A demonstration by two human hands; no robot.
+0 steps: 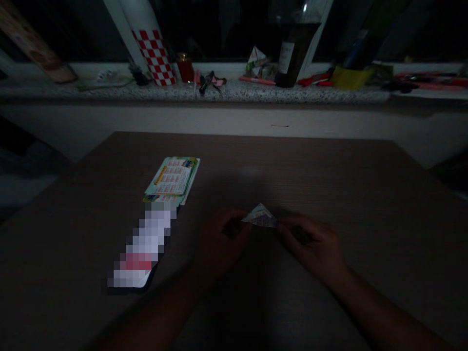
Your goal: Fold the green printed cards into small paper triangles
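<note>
Dim light covers a brown table (pixel 329 185), with a cluttered sill (pixel 226 91) at the far side holding a dark bottle (pixel 292 53) and a red-checked tube (pixel 155 53). Near the table's middle, a small folded paper (pixel 260 216) is pinched from both sides: the left hand (pixel 219 243) grips its left corner, the right hand (pixel 312 243) its right. Printed cards (pixel 171 179) lie to the left, with a blurred-out sheet (pixel 142 248) nearer.

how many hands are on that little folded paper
2: the left hand holds the left corner of the folded paper, the right hand holds its right corner; no others visible.
</note>
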